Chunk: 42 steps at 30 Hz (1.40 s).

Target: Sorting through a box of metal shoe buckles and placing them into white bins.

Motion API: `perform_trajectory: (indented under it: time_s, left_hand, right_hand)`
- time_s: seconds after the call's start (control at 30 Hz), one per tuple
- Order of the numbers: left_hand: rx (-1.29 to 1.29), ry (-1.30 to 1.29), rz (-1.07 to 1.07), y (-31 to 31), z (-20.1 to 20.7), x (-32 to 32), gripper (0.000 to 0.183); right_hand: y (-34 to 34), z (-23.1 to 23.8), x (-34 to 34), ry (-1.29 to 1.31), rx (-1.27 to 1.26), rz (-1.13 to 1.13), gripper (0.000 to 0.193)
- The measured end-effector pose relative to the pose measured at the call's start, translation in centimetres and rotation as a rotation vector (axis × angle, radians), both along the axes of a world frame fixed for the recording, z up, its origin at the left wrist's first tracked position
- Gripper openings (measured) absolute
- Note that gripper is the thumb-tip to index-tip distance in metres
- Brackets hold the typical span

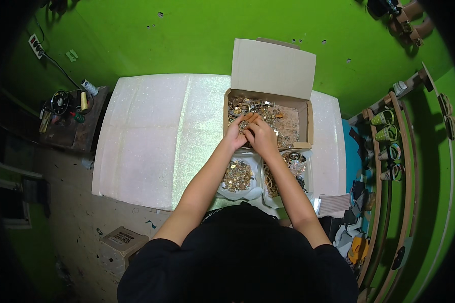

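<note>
Over the open cardboard box [310, 123], my left hand [236, 135] is turned palm up and cupped, with small shiny metal pieces [243, 126] lying in it. My right hand [263, 137] bends over that palm, fingers drawn together at the pieces; whatever is between its fingertips is too small to make out. Loose gold and silver hardware bits [258, 104] cover much of the box bottom, thickest at its left and far side. Nearer me, a white plastic-lined container [255, 193] holds more gold bits [238, 175]. Beside it, a second white container [274, 203] holds mixed chains and trinkets, partly hidden by my right forearm.
The box lid [274, 68] stands raised against the green wall. A glittery white cover [141, 136] lies over the table. Thread spools [89, 87] stand on a small dark table at left. A wooden rack [400, 151] with sandals rises at right. Another carton [124, 240] sits on the floor.
</note>
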<state>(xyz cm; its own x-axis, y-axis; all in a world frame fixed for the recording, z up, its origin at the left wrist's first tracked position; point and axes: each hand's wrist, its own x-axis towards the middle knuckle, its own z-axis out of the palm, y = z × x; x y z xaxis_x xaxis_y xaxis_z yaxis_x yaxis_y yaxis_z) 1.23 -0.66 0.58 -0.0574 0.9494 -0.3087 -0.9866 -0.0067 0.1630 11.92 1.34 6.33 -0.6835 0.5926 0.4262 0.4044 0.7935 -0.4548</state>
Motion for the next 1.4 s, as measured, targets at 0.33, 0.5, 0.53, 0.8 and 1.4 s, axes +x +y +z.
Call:
perform_trajectory:
  time_s: [0.33, 0.5, 0.53, 0.8, 1.4]
  left_hand:
    - [-0.014, 0.0, 0.026, -0.1, 0.6, 0.0, 0.032]
    - [-0.027, 0.017, 0.012, -0.3, 0.7, 0.0, 0.032]
    - [-0.016, 0.021, 0.005, -0.3, 0.5, 0.0, 0.032]
    - [0.013, -0.042, 0.036, 0.1, 0.0, 0.0, 0.03]
    - [0.018, 0.093, -0.01, -0.2, -1.1, -0.4, 0.037]
  right_hand:
    - [1.5, -0.1, 0.2, 0.239, -0.708, -0.105, 0.008]
    - [1.7, -1.4, 0.1, 0.487, -0.984, -0.016, 0.01]
    - [1.7, -1.3, 0.1, 0.473, -1.019, -0.032, 0.011]
    - [1.0, -0.2, 1.9, 0.388, -0.892, 0.068, 0.01]
    - [0.1, 1.8, 1.1, 0.06, -0.217, 0.127, 0.019]
